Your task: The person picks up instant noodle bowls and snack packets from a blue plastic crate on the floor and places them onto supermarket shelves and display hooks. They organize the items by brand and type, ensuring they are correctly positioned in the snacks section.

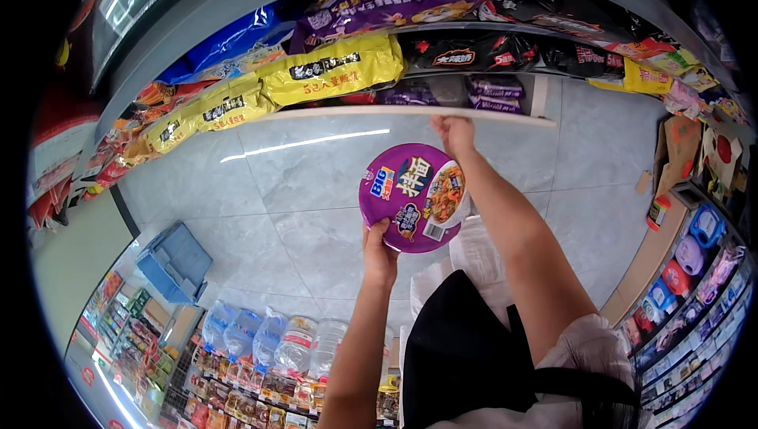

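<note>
A round purple instant noodle bowl (pixel 414 192), its printed lid facing up, is held at its near edge by my left hand (pixel 380 245), thumb on the lid. Beyond it, my right hand (pixel 455 133) is at the pale front edge (pixel 379 110) of a low shelf or drawer, its fingertips partly hidden there. Behind that edge lie purple packets (pixel 496 94). Just above are yellow multipacks of noodles (pixel 334 71) and a black multipack (pixel 471 53).
Shelves of bagged goods curve across the far side. A blue crate (pixel 174 263) stands on the grey tiled floor at left. Large water bottles (pixel 296 343) and packaged snacks line the near side. Detergent bottles (pixel 675 278) and a cardboard box (pixel 678 145) are at right.
</note>
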`<action>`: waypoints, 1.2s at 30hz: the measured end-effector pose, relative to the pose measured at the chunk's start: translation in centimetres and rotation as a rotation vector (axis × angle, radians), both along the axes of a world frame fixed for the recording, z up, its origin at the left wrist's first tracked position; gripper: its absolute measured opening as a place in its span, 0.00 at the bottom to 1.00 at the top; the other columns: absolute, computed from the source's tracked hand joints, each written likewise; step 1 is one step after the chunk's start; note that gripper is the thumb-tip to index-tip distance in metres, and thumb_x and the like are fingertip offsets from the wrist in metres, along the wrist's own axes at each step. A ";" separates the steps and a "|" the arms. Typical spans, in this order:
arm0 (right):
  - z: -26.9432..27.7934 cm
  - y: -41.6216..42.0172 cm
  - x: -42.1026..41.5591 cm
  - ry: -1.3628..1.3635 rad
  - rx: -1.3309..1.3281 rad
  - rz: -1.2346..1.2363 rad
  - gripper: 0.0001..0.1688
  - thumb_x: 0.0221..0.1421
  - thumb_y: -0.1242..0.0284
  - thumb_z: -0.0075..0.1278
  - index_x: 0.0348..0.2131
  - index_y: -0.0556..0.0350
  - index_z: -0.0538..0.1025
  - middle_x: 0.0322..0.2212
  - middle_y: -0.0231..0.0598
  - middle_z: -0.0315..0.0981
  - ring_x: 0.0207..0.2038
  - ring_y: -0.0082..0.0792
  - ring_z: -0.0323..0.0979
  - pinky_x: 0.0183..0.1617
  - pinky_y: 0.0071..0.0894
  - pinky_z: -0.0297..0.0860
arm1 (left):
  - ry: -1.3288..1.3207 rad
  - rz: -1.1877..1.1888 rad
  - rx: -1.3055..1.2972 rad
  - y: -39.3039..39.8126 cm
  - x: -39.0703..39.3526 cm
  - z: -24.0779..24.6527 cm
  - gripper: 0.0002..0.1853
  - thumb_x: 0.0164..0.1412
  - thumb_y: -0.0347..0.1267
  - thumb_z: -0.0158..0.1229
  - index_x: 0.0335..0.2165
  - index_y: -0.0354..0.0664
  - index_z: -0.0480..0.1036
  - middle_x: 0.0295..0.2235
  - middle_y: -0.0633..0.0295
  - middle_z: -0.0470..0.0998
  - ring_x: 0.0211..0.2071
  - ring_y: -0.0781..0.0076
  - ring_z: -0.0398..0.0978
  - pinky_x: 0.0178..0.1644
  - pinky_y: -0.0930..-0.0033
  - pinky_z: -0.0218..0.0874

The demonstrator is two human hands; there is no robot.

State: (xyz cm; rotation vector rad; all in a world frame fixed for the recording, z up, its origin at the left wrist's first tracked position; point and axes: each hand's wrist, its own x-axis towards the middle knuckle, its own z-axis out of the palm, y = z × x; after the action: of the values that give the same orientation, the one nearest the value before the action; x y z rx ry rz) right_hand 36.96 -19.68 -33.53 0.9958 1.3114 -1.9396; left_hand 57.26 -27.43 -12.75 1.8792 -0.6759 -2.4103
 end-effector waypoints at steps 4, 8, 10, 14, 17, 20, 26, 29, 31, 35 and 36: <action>-0.6 1.9 1.3 -0.014 -0.122 0.031 0.21 0.46 0.89 0.34 0.41 0.63 0.68 0.37 0.46 0.71 0.32 0.39 0.74 0.36 0.41 0.76 | 0.010 0.021 0.066 -1.3 -1.2 0.3 0.26 0.57 0.44 0.50 0.51 0.44 0.62 0.47 0.62 0.71 0.44 0.70 0.73 0.45 0.66 0.68; -2.4 3.5 3.4 0.000 -0.581 -0.176 0.18 0.53 0.81 0.34 0.43 0.60 0.69 0.39 0.46 0.72 0.38 0.42 0.73 0.41 0.42 0.73 | 0.099 -0.093 0.104 -2.6 -6.2 -0.7 0.27 0.58 0.45 0.50 0.52 0.44 0.61 0.47 0.60 0.71 0.44 0.68 0.73 0.46 0.67 0.69; 0.1 2.5 4.9 -0.051 -0.847 -0.331 0.17 0.59 0.73 0.35 0.45 0.59 0.69 0.43 0.46 0.71 0.43 0.43 0.72 0.45 0.42 0.71 | 0.019 -0.064 0.010 -2.2 -8.4 -2.0 0.27 0.58 0.43 0.52 0.52 0.43 0.59 0.47 0.58 0.70 0.44 0.65 0.73 0.46 0.66 0.69; -0.2 3.7 5.5 -0.149 -0.039 -0.111 0.16 0.54 0.80 0.41 0.44 0.61 0.65 0.35 0.46 0.72 0.34 0.42 0.75 0.39 0.44 0.74 | -0.065 0.012 0.072 -0.8 -11.1 -3.6 0.29 0.56 0.22 0.47 0.57 0.37 0.51 0.49 0.50 0.63 0.45 0.55 0.71 0.49 0.58 0.68; 1.6 4.8 5.8 -0.255 -0.080 0.087 0.11 0.54 0.80 0.41 0.40 0.62 0.67 0.34 0.46 0.73 0.37 0.39 0.75 0.42 0.41 0.73 | -0.181 -0.120 0.134 -0.3 -9.6 -4.6 0.29 0.55 0.19 0.44 0.56 0.35 0.52 0.49 0.50 0.61 0.47 0.56 0.70 0.50 0.57 0.67; 4.4 5.3 4.6 -0.313 -0.087 0.325 0.08 0.55 0.79 0.41 0.37 0.62 0.68 0.35 0.46 0.73 0.39 0.39 0.74 0.45 0.40 0.72 | -0.047 -0.266 0.143 0.9 -6.2 -4.4 0.27 0.56 0.19 0.45 0.55 0.36 0.55 0.50 0.53 0.60 0.49 0.58 0.68 0.48 0.56 0.68; 4.3 5.2 3.1 -0.419 -0.020 0.493 0.09 0.54 0.76 0.41 0.34 0.64 0.71 0.34 0.45 0.74 0.34 0.39 0.76 0.36 0.37 0.74 | -0.042 -0.523 -0.508 2.7 -5.3 -4.5 0.28 0.55 0.22 0.49 0.56 0.41 0.56 0.51 0.55 0.60 0.48 0.59 0.69 0.44 0.62 0.70; 2.9 5.6 3.6 -0.407 0.040 0.538 0.10 0.54 0.76 0.40 0.34 0.65 0.71 0.34 0.45 0.75 0.32 0.38 0.76 0.35 0.36 0.74 | -0.018 -0.917 -0.970 0.6 -8.4 -4.0 0.35 0.52 0.21 0.50 0.58 0.39 0.52 0.57 0.53 0.56 0.55 0.56 0.61 0.51 0.59 0.63; 2.6 5.2 4.0 -0.397 0.082 0.580 0.10 0.54 0.77 0.40 0.34 0.65 0.71 0.33 0.45 0.76 0.30 0.37 0.76 0.34 0.35 0.75 | -0.029 -1.214 -1.304 -0.7 -9.4 -4.6 0.37 0.50 0.20 0.50 0.60 0.39 0.50 0.61 0.53 0.51 0.60 0.54 0.55 0.58 0.57 0.57; 2.7 4.8 3.5 -0.404 0.109 0.627 0.11 0.54 0.77 0.38 0.36 0.64 0.70 0.33 0.44 0.76 0.27 0.36 0.76 0.32 0.33 0.75 | -0.163 -1.637 -1.216 -2.7 -9.5 -7.9 0.41 0.55 0.34 0.50 0.63 0.39 0.40 0.65 0.55 0.42 0.65 0.57 0.41 0.65 0.55 0.39; 2.8 4.9 3.5 -0.409 0.100 0.630 0.12 0.54 0.77 0.38 0.37 0.64 0.70 0.32 0.44 0.76 0.26 0.35 0.76 0.31 0.33 0.75 | -0.292 -1.738 -1.034 -3.1 -9.0 -9.2 0.42 0.58 0.41 0.49 0.63 0.38 0.38 0.65 0.56 0.39 0.66 0.59 0.38 0.66 0.55 0.36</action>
State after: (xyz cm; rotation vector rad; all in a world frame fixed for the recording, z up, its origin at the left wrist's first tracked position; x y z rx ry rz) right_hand 40.42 -14.79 -30.72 0.8322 1.2861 -1.1411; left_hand 48.26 -30.55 -21.95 0.9966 -3.5374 -0.9629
